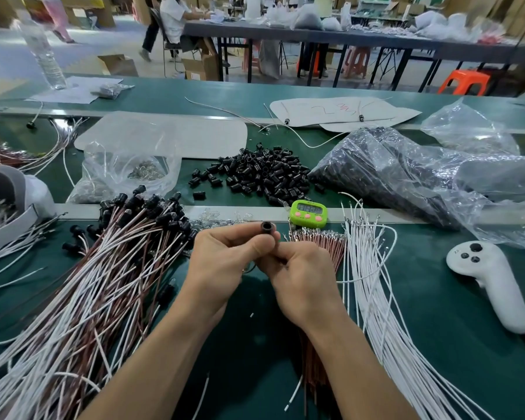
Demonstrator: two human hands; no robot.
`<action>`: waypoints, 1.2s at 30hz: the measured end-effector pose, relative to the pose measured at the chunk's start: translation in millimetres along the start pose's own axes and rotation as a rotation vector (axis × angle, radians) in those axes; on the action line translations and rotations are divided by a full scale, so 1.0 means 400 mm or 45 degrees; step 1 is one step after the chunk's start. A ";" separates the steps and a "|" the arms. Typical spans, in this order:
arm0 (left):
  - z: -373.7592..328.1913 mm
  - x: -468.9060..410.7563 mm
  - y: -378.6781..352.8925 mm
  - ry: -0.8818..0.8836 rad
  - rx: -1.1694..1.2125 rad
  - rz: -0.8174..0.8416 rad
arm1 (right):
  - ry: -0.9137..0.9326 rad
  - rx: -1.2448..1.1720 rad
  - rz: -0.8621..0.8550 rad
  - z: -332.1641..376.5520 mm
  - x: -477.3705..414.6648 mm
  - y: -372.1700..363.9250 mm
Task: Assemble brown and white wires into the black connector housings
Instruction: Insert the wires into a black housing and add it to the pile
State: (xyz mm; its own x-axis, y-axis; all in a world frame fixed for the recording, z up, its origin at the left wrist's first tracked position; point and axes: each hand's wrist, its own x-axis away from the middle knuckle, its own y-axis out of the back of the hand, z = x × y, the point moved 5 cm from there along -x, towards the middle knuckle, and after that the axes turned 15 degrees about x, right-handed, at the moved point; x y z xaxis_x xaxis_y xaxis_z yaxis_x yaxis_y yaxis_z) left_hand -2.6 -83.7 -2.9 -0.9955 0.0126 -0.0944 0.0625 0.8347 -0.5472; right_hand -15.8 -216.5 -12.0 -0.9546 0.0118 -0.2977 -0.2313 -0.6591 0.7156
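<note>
Hands together over table (422, 283). Left hand (222, 262) pinches black housing (268, 228) at its fingertips. Right hand (303, 280) is curled just beneath; can't tell what it grips. Housing axis runs roughly toward camera, open bore facing viewer, left hand nearer. Loose housings (264, 174) lie beyond.

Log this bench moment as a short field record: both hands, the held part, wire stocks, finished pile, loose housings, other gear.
left hand: pinches a black connector housing, open end toward the camera
right hand: fingers curled just under the housing; what they hold is hidden
brown wires: bundle beyond and under the right hand
white wires: fanned out to its right
finished pile: wired housings, left of the hands
loose housings: heap mid-table
other: green timer, white controller
</note>
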 end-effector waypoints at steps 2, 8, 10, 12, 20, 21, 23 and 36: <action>0.000 -0.001 0.007 0.019 0.086 -0.054 | -0.021 -0.009 0.054 0.003 -0.002 -0.010; -0.008 -0.012 0.030 0.045 0.209 -0.228 | -0.067 0.014 0.218 0.006 -0.018 -0.020; -0.028 -0.027 0.059 0.001 0.217 -0.336 | -0.095 0.017 0.181 0.007 -0.030 0.006; -0.043 -0.035 0.085 -0.023 0.198 -0.402 | -0.136 0.142 0.076 0.001 -0.055 0.031; -0.047 -0.043 0.104 -0.045 0.014 -0.372 | -0.101 0.702 0.410 0.067 -0.131 -0.047; -0.047 -0.045 0.108 -0.043 0.020 -0.373 | -0.107 0.724 0.423 0.064 -0.132 -0.054; -0.046 -0.050 0.114 -0.043 0.001 -0.365 | -0.120 0.740 0.418 0.061 -0.130 -0.063; 0.005 -0.046 0.071 0.130 -0.027 0.009 | -0.210 0.580 0.252 0.025 -0.058 -0.013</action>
State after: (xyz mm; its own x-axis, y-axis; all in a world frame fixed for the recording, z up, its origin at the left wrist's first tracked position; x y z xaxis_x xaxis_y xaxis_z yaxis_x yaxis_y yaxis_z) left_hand 17.6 -61.3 -18.2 -0.9972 0.0736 -0.0122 0.0689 0.8460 -0.5287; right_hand 5.6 -205.7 -2.4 -0.9967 0.0627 -0.0514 -0.0664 -0.2670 0.9614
